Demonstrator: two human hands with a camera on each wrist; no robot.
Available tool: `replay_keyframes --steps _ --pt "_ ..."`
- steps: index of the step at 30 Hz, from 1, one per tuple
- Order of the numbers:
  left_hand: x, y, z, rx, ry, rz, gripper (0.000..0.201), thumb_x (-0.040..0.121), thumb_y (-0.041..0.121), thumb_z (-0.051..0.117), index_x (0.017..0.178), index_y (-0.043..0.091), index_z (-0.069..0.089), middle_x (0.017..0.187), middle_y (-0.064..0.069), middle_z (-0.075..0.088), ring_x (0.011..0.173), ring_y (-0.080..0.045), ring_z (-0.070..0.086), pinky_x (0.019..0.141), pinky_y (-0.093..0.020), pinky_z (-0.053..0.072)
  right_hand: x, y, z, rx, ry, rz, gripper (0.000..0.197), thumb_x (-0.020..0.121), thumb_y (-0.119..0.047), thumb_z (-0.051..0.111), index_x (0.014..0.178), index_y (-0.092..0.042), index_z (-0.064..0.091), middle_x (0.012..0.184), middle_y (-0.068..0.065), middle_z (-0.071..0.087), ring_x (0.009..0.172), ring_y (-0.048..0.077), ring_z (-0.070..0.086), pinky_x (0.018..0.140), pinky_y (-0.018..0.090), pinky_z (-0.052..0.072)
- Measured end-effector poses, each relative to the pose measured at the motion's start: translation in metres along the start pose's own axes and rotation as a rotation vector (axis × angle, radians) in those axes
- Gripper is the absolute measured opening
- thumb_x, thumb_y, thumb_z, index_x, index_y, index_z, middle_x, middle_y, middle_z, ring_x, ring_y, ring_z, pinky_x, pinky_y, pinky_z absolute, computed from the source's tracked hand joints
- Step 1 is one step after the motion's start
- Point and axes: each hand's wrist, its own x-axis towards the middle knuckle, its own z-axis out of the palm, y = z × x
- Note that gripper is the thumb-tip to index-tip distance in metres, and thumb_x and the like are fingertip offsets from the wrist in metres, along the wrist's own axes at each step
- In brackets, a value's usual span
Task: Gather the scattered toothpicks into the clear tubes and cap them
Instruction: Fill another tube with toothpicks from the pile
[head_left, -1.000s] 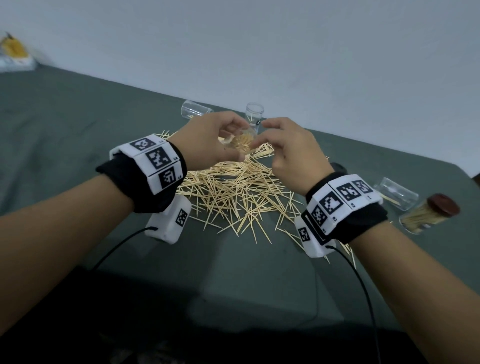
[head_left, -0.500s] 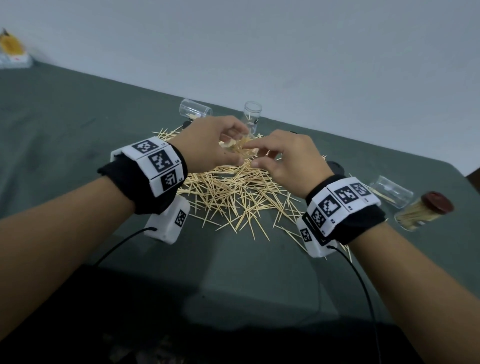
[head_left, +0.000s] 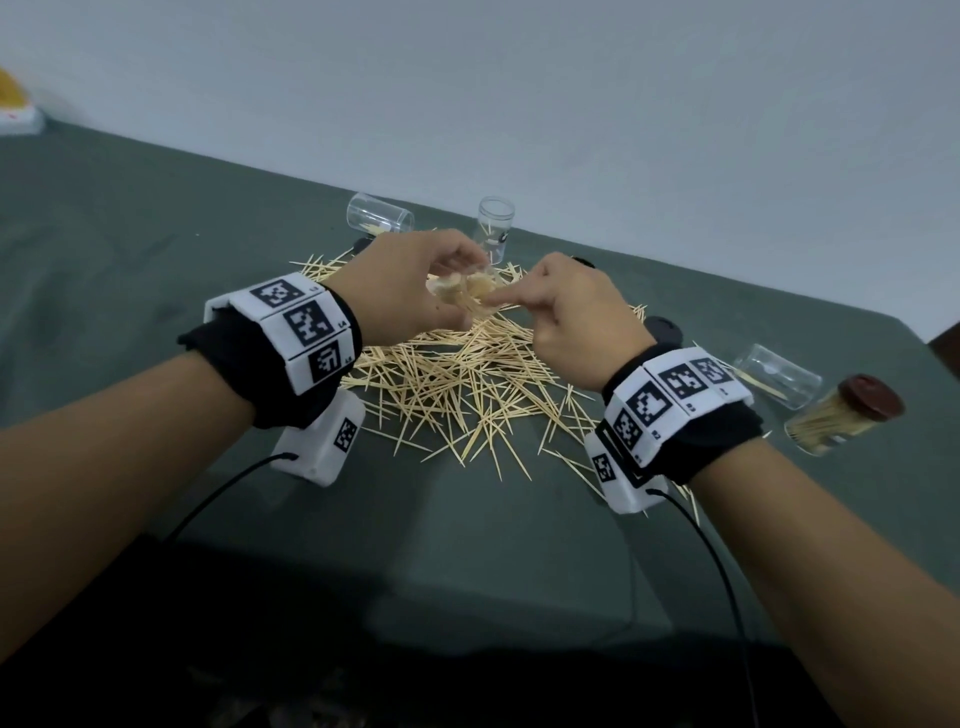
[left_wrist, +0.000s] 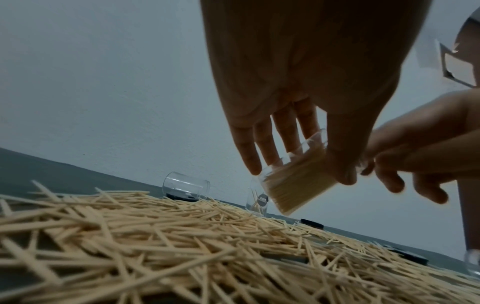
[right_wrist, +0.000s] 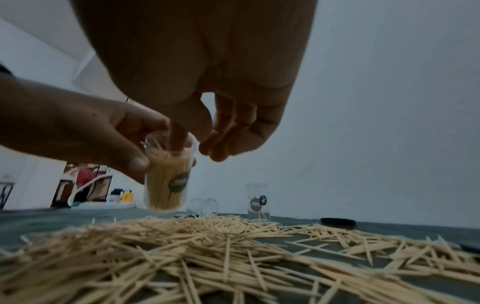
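A nearly full tube (right_wrist: 167, 179) is held above the toothpicks (head_left: 467, 384) at mid-bench, the left grip (head_left: 410, 291) curled round it. The right grip (head_left: 576, 317) is loosely curled, holding nothing, its forefinger (right_wrist: 179, 139) pressed into the tube's mouth. A capped tube (head_left: 841, 415) lies near the right edge

Your head camera looks forward and down across the table (head_left: 156, 249) from above; each wrist camera sits low, just above the toothpick pile (left_wrist: 182, 246), facing along its hand toward the wall; all three share that pile.
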Motion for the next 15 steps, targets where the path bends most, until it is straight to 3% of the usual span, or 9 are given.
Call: replay_keyframes --steps 2,4,7,9,11,13,15 --pt "0.0 -0.001 -0.002 -0.004 0.007 -0.008 0.058 0.075 0.03 0.082 0.126 0.03 0.055 0.12 0.016 0.061 0.112 -0.002 0.055 0.085 -0.01 0.038 0.0 -0.002 0.0 0.075 0.037 -0.02 0.042 0.091 0.0 0.05 0.106 -0.031 0.074 0.106 -0.003 0.055 0.097 0.011 0.05 0.083 0.022 0.037" --pt "0.0 -0.001 -0.003 -0.019 0.024 -0.009 0.058 0.074 0.03 0.083 0.125 0.029 0.055 0.118 0.015 0.062 0.112 -0.003 0.056 0.086 -0.011 0.039 0.002 -0.004 0.001 0.079 0.097 -0.037 0.038 0.092 -0.002 0.051 0.108 -0.027 0.074 0.116 -0.001 0.057 0.106 0.014 0.053 0.088 0.022 0.039" --pt "0.0 -0.002 -0.003 -0.041 0.041 0.006 0.054 0.074 0.029 0.083 0.122 0.03 0.057 0.113 0.018 0.061 0.111 -0.002 0.056 0.086 -0.013 0.041 0.004 -0.008 0.004 -0.036 0.06 -0.016 0.045 0.091 -0.002 0.051 0.126 -0.027 0.064 0.136 0.004 0.05 0.123 0.024 0.049 0.101 0.039 0.042" --pt "0.0 -0.001 -0.003 -0.036 0.046 0.028 0.053 0.074 0.03 0.083 0.12 0.032 0.057 0.112 0.02 0.06 0.111 0.0 0.055 0.085 -0.011 0.04 0.006 -0.011 0.004 -0.082 -0.022 0.032 0.055 0.089 -0.001 0.051 0.135 -0.031 0.055 0.144 0.004 0.042 0.128 0.026 0.044 0.104 0.043 0.041" --pt "0.001 -0.001 -0.004 -0.026 0.05 0.048 0.053 0.074 0.03 0.082 0.12 0.031 0.057 0.111 0.021 0.059 0.11 0.001 0.054 0.082 -0.006 0.038 0.01 -0.016 0.004 -0.077 -0.105 0.074 0.061 0.088 0.0 0.052 0.139 -0.033 0.049 0.148 0.002 0.037 0.13 0.023 0.042 0.107 0.038 0.038" --pt "0.003 -0.001 -0.008 -0.011 0.044 0.055 0.053 0.074 0.029 0.083 0.12 0.029 0.057 0.111 0.02 0.06 0.108 0.002 0.055 0.079 -0.001 0.034 0.016 -0.023 0.003 -0.046 -0.153 0.081 0.06 0.086 0.002 0.052 0.137 -0.03 0.05 0.145 0.0 0.04 0.127 0.018 0.044 0.103 0.026 0.034" --pt "0.004 -0.006 -0.013 -0.003 0.049 0.041 0.054 0.073 0.029 0.084 0.12 0.028 0.057 0.111 0.019 0.061 0.106 0.001 0.056 0.083 -0.004 0.037 0.023 -0.03 0.001 0.017 -0.131 0.084 0.055 0.086 0.004 0.051 0.13 -0.029 0.056 0.138 -0.002 0.045 0.12 0.014 0.048 0.097 0.021 0.034"
